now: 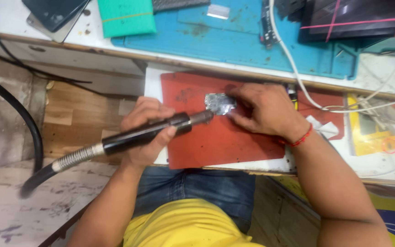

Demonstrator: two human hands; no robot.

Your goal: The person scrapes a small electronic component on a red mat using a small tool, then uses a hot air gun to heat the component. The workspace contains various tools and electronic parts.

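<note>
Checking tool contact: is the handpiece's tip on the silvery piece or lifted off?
On it: the handpiece nozzle meets the silvery piece edge, pinned by the right hand.

One head-worn camera looks almost straight down from above the person's lap, near enough that both forearms run out of the bottom edge. The red mat (220,137) fills the middle of the frame. The blue mat (234,41) lies along the top edge, the far side of the bench. The floor (5,210) shows at lower left. No second view exists to share any part of the scene.
</note>
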